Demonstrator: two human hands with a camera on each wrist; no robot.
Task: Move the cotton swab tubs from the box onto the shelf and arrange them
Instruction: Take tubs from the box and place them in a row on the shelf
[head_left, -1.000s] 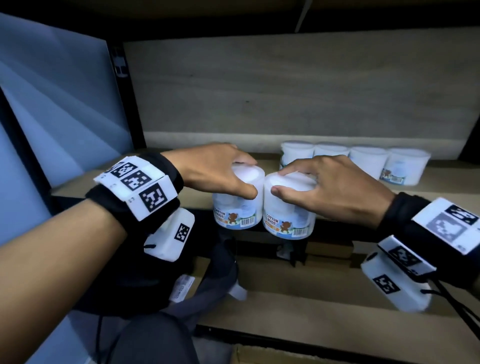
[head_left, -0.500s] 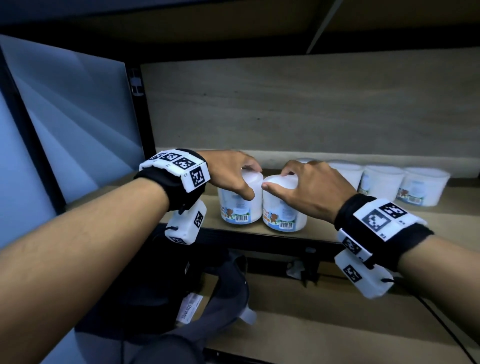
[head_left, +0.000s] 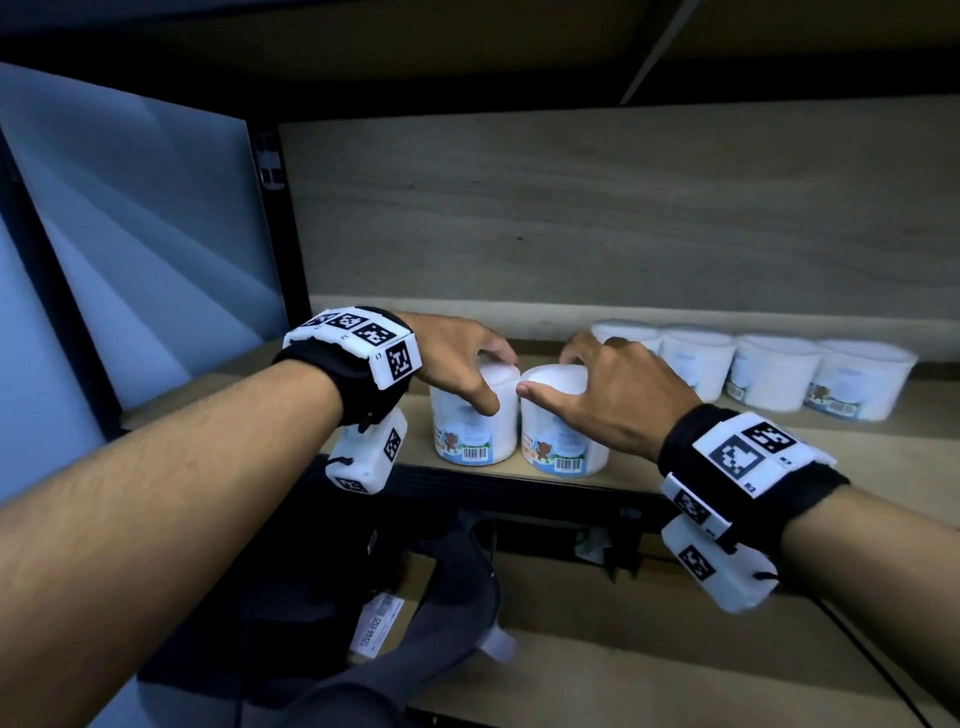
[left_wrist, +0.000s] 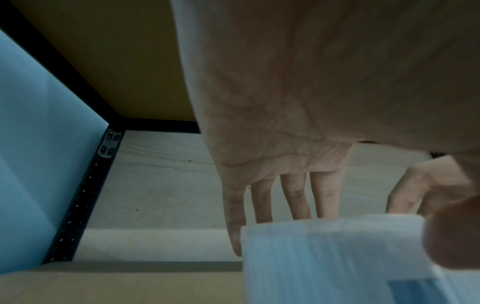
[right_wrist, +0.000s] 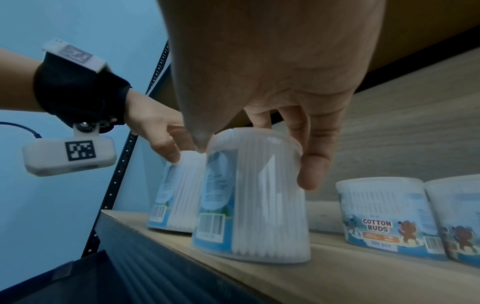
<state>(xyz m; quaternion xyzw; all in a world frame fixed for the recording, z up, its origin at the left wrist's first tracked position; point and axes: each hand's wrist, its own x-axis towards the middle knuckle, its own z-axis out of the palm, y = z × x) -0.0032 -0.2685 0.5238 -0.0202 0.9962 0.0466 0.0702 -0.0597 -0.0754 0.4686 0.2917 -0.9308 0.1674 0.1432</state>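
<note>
Cotton swab tubs stand on the wooden shelf (head_left: 857, 447), two of them under a person's hands near its front edge; the left hand (head_left: 457, 358) clasps the left tub (head_left: 467, 426) from above, thumb down its near side and fingers curled over the far rim of the lid; the right hand (head_left: 613, 395) grasps the right tub (head_left: 563, 441) the same way, thumb on the near rim, fingers reaching over the top; the two tubs stand upright, just beside each other, their bear labels and barcodes facing outward; beyond the right hand, toward the back panel (head_left: 571, 218), a row of four more tubs (head_left: 769, 371) runs off to the right side by side; both wrists wear black bands with white marker blocks; from the right wrist, white swab sticks show through the right tub's clear wall (right_wrist: 259, 195); from the left wrist, the left tub (left_wrist: 337, 257) appears blurred below the fingers (left_wrist: 296, 197).
</note>
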